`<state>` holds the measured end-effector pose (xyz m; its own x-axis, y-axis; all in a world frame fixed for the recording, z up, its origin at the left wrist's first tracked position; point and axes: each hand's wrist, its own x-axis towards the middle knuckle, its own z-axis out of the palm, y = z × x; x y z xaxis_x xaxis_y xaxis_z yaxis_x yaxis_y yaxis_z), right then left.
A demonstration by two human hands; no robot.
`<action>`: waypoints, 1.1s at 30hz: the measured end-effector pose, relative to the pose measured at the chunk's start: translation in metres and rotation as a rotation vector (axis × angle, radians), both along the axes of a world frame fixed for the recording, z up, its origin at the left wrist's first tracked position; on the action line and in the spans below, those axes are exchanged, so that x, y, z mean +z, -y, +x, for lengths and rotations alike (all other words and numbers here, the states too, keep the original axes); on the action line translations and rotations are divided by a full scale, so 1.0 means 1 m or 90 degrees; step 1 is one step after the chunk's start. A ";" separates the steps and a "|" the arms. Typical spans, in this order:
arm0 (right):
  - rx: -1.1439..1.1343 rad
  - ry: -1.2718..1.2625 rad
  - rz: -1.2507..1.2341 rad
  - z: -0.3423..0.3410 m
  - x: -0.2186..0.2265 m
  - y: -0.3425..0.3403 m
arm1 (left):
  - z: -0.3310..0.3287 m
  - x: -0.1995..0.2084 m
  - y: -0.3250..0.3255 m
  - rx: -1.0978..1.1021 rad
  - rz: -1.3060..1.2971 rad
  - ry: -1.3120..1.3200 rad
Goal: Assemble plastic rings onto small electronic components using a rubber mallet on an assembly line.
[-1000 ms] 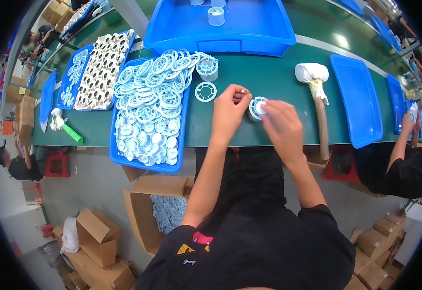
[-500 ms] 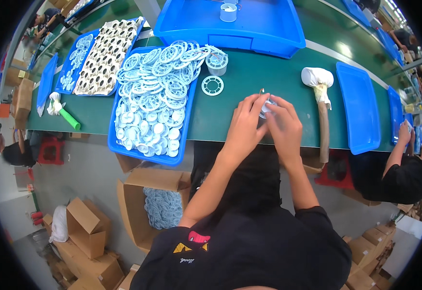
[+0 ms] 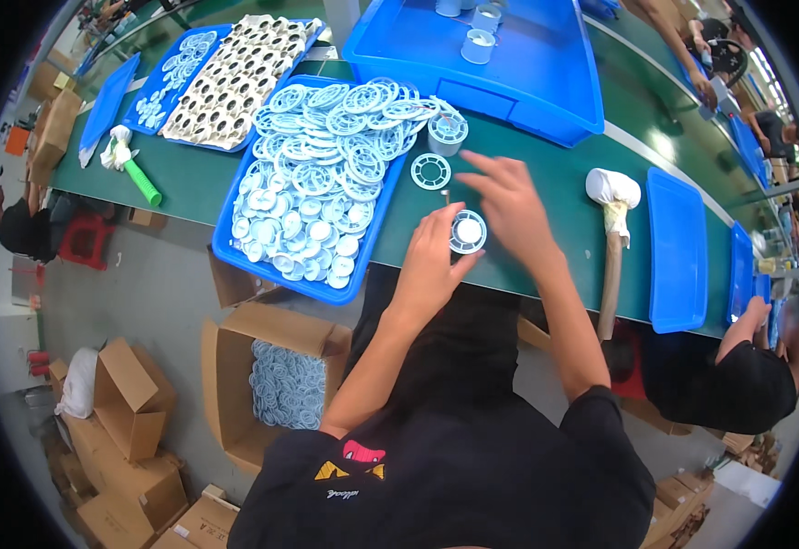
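Observation:
Near the table's front edge, my left hand (image 3: 428, 261) is closed around a small white spool (image 3: 477, 245) whose round spoked top faces up, with a white cap in its centre. A short copper-coloured wire end (image 3: 447, 196) sticks up by the fingertips. My right hand (image 3: 511, 203), somewhat blurred, is off the spool with its fingers apart and nothing in them. Its fingertips are nearest to a loose pale spoked ring (image 3: 416, 172) lying on the table. Beyond this ring stands a second white spool (image 3: 447, 145) with a spoked top.
At left, a blue tray (image 3: 374, 261) holds heaped pale rings and round caps. A large blue bin (image 3: 509, 108) with several white spools stands at the back. To the right are a cloth-wrapped mallet (image 3: 612, 229) and a blue tray (image 3: 676, 247). An egg-carton tray (image 3: 235, 82) lies far left.
My right hand has left the spool and moved to its far right side, fingers spread. The spool's top is now visible in my left hand. The view has shifted, and the bin shows more spools.

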<state>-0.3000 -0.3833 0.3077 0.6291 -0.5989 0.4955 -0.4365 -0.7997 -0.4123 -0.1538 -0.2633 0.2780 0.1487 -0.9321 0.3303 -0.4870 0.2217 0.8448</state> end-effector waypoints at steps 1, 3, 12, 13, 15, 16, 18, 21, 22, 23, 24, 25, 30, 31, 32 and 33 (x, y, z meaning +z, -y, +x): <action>0.064 -0.029 -0.033 0.014 -0.004 0.005 | 0.003 0.002 -0.003 0.005 -0.003 -0.002; 0.108 -0.032 -0.006 0.028 -0.021 0.014 | 0.009 0.006 -0.008 0.037 0.046 -0.071; -0.094 0.083 -0.041 -0.013 -0.023 -0.007 | 0.002 0.000 -0.011 0.061 0.026 -0.073; -0.185 0.114 0.054 -0.028 -0.017 -0.014 | 0.000 -0.001 -0.009 0.077 0.011 -0.056; -0.361 0.278 0.298 -0.052 -0.015 -0.024 | -0.003 0.000 -0.001 0.079 0.017 -0.065; -0.403 0.209 0.299 -0.071 -0.016 -0.023 | -0.007 0.002 0.004 0.076 0.023 -0.084; -0.406 0.171 0.257 -0.085 -0.019 -0.027 | -0.014 -0.001 0.020 0.052 0.011 -0.075; -0.335 0.056 0.152 -0.094 -0.012 -0.043 | -0.027 -0.005 0.036 0.009 -0.008 -0.050; -0.288 -0.017 0.069 -0.096 -0.013 -0.046 | -0.030 -0.006 0.039 -0.007 -0.015 -0.031; -0.280 -0.029 0.090 -0.095 -0.015 -0.048 | -0.032 -0.008 0.040 -0.009 -0.013 -0.032; -0.283 -0.029 0.090 -0.097 -0.019 -0.046 | -0.032 -0.010 0.041 -0.007 -0.007 -0.056; -0.285 -0.040 0.082 -0.099 -0.023 -0.043 | -0.033 -0.010 0.041 -0.003 -0.001 -0.079; -0.242 -0.056 0.127 -0.098 -0.007 -0.023 | -0.031 -0.011 0.036 -0.004 0.011 -0.087; -0.227 -0.082 0.139 -0.100 -0.005 -0.019 | -0.032 -0.012 0.036 -0.010 0.008 -0.088; -0.224 -0.087 0.130 -0.101 -0.005 -0.015 | -0.033 -0.012 0.035 0.002 -0.004 -0.083; -0.243 -0.032 0.152 -0.096 -0.005 -0.016 | -0.034 -0.012 0.034 0.009 -0.004 -0.081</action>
<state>-0.3961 -0.3670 0.3028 0.3611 -0.8866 0.2889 -0.7060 -0.4624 -0.5364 -0.1883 -0.2971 0.2662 0.2032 -0.9273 0.3143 -0.3788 0.2215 0.8986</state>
